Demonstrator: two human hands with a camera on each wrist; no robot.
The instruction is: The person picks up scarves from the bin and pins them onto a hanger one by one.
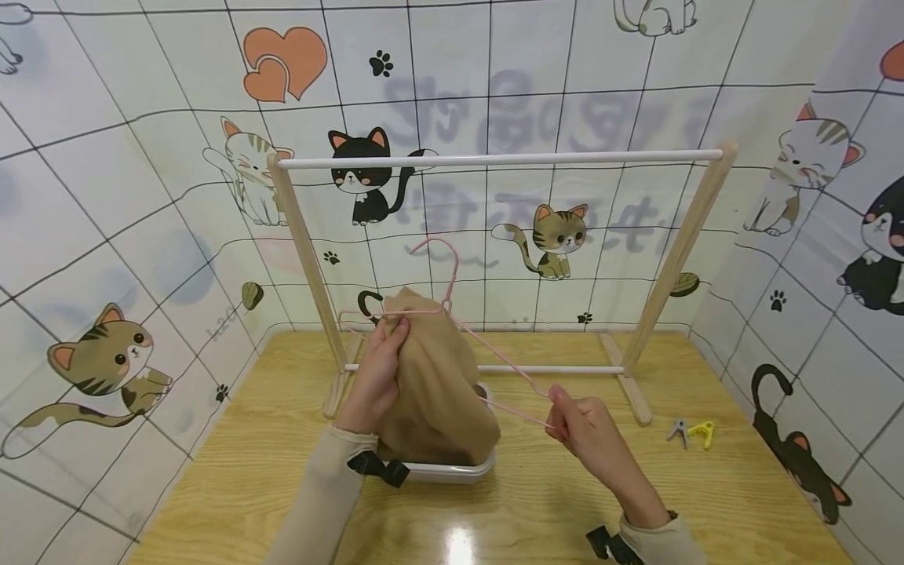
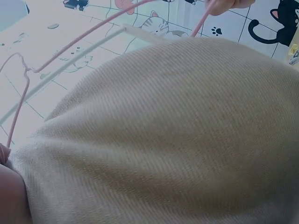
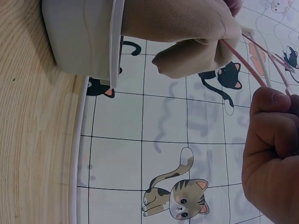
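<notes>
Pinching brown cloth (image 1: 438, 384) at its upper edge, my left hand (image 1: 374, 375) has the thumb pressed close to the wire of a pink hanger (image 1: 454, 271). From that pinch the cloth droops down and to the right, its lower folds at a white tub (image 1: 452, 474) below my hand. I judge that I hold it up there so the fabric stays against the wire instead of sliding down.

My right hand (image 1: 581, 430), out to the right and a little lower, is curled tightly round the far corner of the hanger, probably to steady the frame and set its angle. The hook rises between my hands, its neck beside the cloth's top. From my right fingers the lower bar runs back to the folds; whether it passes inside or behind them, I cannot tell.

Neither grip has a visible gap. Beyond both hands stands a wooden rack (image 1: 494, 160); well right of my right hand lie a grey clip (image 1: 679, 431) and a yellow clip (image 1: 704, 431).
</notes>
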